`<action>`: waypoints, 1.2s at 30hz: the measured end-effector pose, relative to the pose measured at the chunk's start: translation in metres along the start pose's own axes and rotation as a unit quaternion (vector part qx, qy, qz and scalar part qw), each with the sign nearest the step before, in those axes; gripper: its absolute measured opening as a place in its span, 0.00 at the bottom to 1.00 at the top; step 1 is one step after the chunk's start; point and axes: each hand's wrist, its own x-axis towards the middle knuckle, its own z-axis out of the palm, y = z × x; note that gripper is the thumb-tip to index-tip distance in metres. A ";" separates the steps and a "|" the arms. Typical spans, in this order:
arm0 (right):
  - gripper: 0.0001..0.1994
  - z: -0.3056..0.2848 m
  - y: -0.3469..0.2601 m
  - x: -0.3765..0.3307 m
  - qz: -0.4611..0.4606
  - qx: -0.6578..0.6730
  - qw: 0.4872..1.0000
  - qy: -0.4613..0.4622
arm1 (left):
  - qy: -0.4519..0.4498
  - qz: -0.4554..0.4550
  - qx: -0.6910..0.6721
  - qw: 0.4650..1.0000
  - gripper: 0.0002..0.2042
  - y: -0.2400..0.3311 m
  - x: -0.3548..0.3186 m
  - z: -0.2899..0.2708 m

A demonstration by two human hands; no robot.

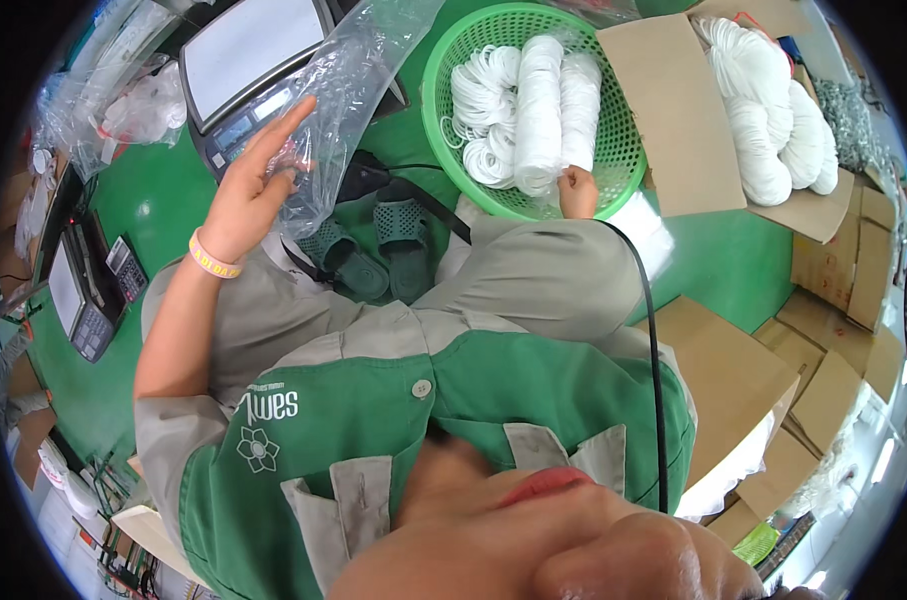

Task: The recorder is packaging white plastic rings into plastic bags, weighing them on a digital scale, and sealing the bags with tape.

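Note:
My left hand [253,195] is raised in front of a scale with its fingers stretched out, against a clear plastic bag [348,90]. Whether the thumb pins some of the film I cannot tell. My right hand [577,192] is at the near rim of a green mesh basket [443,70], fingers curled beside the lower end of the white cord bundles. What is between those fingers is hidden. Inside the basket lie a long white cord bundle [539,115], another long bundle [578,105] to its right and looser white coils [485,85] on the left.
A scale [253,65] stands at the upper left; a second scale [81,290] and a calculator [126,268] are farther left. An open carton [673,110] with white cord hanks [773,120] adjoins the basket. Green sandals [403,240] lie between my legs. A black cable [653,350] runs down my right side.

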 end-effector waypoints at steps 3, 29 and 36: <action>0.05 -0.002 -0.005 0.000 0.014 -0.004 1.000 -0.002 | -0.002 0.014 0.018 1.000 0.33 -0.002 -0.001 0.000; 0.06 -0.036 -0.002 0.011 0.083 -0.213 0.967 -0.109 | -0.015 0.006 0.021 1.000 0.33 0.002 -0.001 0.002; 0.04 -0.116 -0.071 0.071 -0.016 0.098 0.995 -0.025 | -0.017 0.016 0.024 0.999 0.32 0.002 -0.002 0.003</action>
